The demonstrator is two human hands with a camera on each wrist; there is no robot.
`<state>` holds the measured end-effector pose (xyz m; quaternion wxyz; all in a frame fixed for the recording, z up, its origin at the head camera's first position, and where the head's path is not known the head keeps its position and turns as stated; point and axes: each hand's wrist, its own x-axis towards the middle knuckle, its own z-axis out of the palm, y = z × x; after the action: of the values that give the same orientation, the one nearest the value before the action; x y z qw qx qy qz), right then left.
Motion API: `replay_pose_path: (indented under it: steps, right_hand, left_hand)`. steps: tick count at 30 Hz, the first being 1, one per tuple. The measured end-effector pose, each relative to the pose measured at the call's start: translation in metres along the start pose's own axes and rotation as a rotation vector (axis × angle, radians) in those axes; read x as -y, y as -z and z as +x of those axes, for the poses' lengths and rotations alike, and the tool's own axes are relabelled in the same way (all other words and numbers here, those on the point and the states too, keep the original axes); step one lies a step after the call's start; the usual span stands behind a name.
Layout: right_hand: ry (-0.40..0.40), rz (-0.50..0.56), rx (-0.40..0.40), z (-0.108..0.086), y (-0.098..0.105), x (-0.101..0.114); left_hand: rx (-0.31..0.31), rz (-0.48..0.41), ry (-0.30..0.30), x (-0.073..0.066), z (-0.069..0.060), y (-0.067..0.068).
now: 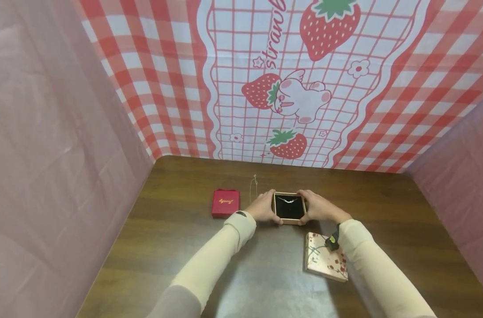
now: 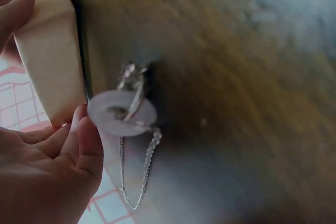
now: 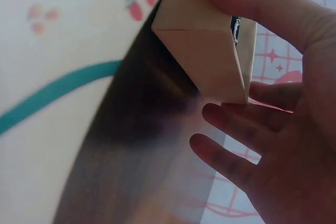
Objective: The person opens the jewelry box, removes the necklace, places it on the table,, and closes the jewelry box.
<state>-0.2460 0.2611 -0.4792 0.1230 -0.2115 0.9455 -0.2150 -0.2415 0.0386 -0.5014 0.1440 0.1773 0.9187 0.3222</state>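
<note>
Nearest, beside the right forearm, lies a flowered lid [image 1: 321,261] (or shallow box; its underside is hidden). Beyond it, the left hand [image 1: 264,207] and right hand [image 1: 318,206], each half-curled, grip opposite sides of an open box [image 1: 290,222] on the table [image 1: 178,247]. A necklace [image 1: 288,201] lies on its black lining. Left of the left hand sits a red box [image 1: 225,204]; farther, a thin chain [image 1: 251,186], then strawberry cloth [image 1: 178,88].
</note>
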Motion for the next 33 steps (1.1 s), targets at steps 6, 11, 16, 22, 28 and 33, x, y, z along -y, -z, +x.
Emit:
replay_pose_path:
  steps: [6,11,16,22,28,33]
  right_hand:
    - [-0.012,0.0,0.002,0.002,0.001,-0.001]
    - [-0.019,0.004,-0.002,0.002,0.003,-0.004]
    - [-0.024,0.0,0.021,0.003,0.003,-0.006]
    - [-0.047,-0.027,0.048,0.003,0.003,-0.001]
    - [-0.023,-0.063,-0.051,0.001,0.005,0.01]
    - [0.046,-0.1,-0.174,0.003,0.007,0.018]
  left_hand:
    - [-0.005,0.014,-0.009,0.001,0.005,-0.002]
    - [-0.008,0.027,-0.018,0.001,0.008,-0.002]
    - [-0.003,0.038,-0.01,0.001,0.009,-0.004]
    - [-0.004,0.039,-0.003,0.0,0.007,-0.005]
    - [-0.019,0.023,0.012,0.0,0.006,-0.005]
    - [-0.023,0.014,0.019,0.0,0.006,-0.004]
